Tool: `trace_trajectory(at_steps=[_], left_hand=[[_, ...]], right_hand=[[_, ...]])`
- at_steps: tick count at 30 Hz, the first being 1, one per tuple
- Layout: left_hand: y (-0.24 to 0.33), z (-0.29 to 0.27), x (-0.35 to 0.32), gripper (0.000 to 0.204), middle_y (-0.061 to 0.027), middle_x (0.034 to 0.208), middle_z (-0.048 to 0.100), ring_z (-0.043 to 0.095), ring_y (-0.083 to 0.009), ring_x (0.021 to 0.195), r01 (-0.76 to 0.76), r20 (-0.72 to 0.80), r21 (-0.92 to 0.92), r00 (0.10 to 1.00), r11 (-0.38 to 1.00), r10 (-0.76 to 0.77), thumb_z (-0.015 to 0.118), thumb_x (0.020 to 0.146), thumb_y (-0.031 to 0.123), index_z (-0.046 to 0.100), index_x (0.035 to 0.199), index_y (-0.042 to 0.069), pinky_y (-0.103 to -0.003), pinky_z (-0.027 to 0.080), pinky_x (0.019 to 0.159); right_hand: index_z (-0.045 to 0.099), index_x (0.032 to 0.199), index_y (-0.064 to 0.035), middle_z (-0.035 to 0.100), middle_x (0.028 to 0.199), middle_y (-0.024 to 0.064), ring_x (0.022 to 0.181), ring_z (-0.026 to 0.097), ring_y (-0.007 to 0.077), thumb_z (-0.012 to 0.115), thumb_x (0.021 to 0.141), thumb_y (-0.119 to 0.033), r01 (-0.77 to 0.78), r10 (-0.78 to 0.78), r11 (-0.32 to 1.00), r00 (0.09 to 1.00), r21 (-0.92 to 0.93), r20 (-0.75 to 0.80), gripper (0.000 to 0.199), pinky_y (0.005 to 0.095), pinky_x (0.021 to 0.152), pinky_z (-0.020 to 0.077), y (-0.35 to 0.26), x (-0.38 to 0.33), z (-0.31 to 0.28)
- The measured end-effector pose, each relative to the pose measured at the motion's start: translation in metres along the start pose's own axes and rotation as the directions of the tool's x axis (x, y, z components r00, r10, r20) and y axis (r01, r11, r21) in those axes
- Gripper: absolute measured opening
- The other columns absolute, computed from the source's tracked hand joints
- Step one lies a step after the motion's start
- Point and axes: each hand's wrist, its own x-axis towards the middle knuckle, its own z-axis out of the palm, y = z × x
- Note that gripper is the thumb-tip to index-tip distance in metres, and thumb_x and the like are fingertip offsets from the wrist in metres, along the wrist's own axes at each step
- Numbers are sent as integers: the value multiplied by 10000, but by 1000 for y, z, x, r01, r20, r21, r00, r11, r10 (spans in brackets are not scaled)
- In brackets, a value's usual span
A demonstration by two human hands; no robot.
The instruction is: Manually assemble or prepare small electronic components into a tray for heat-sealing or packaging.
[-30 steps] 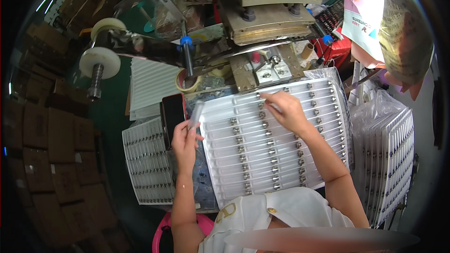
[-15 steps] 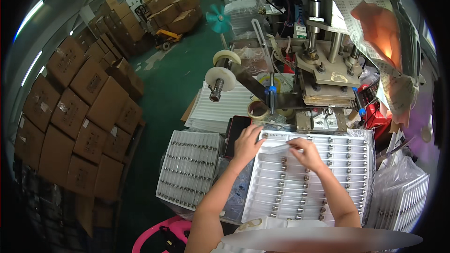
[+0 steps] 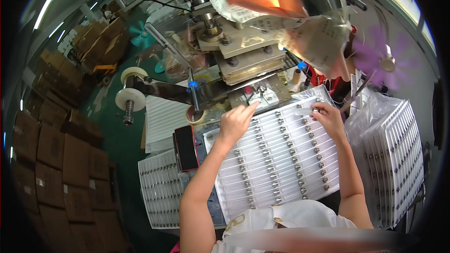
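A white blister sheet [image 3: 276, 164] with rows of small metal-capped parts lies in front of me. My left hand [image 3: 236, 122] stretches past its far edge, fingertips pinched together at the small metal fixture [image 3: 261, 96] on the press machine [image 3: 239, 54]; whether it holds a part is hidden. My right hand [image 3: 329, 118] rests at the sheet's far right corner, fingers pinching a small clear plastic strip [image 3: 305, 110].
A dark phone [image 3: 185, 148] and a tape roll [image 3: 195, 115] lie left of the sheet. More filled sheets are stacked at the lower left [image 3: 158, 192] and, bagged, at the right [image 3: 398, 159]. Cardboard boxes [image 3: 61, 159] line the left; a purple fan [image 3: 375, 56] spins at right.
Both hands have moved up to the sheet's far edge. My left hand left the sheet's left side and reached the machine fixture. The right hand now pinches a clear strip.
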Motion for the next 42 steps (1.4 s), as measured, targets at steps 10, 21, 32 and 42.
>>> trace_trajectory(at_steps=[10,21,32,42], left_hand=[[39,20,23,209,-31,599,536,568,-185,546,-183,5,34,983,983,183,666,757,129,631,959,89,-316,460,491],[87,-65,-131,288,-64,648,623,568,-154,503,520,48,-244,849,818,-526,728,714,31,681,997,50,-258,436,475],[80,-68,-132,309,-50,664,629,515,-124,485,596,-13,-261,785,760,-620,728,723,27,676,1027,55,-241,407,460],[83,-70,-132,287,-71,749,641,507,-107,538,629,-12,-377,731,680,-682,689,742,-13,666,1025,30,-224,410,490]], right_hand=[[630,1046,-49,636,1030,90,840,646,199,686,772,-64,470,-519,817,852,-333,-72,281,277,713,529,-25,65,84],[546,1160,-39,599,1042,147,915,598,319,747,711,-150,424,-457,737,886,-527,74,505,377,809,485,-15,92,130],[526,1229,-37,588,1164,203,1006,602,326,753,735,-219,307,-277,809,951,-501,135,573,362,833,484,-10,95,126],[539,1227,-46,612,1116,196,938,623,316,756,732,-199,365,-349,796,929,-483,127,562,360,796,491,-6,96,126]])
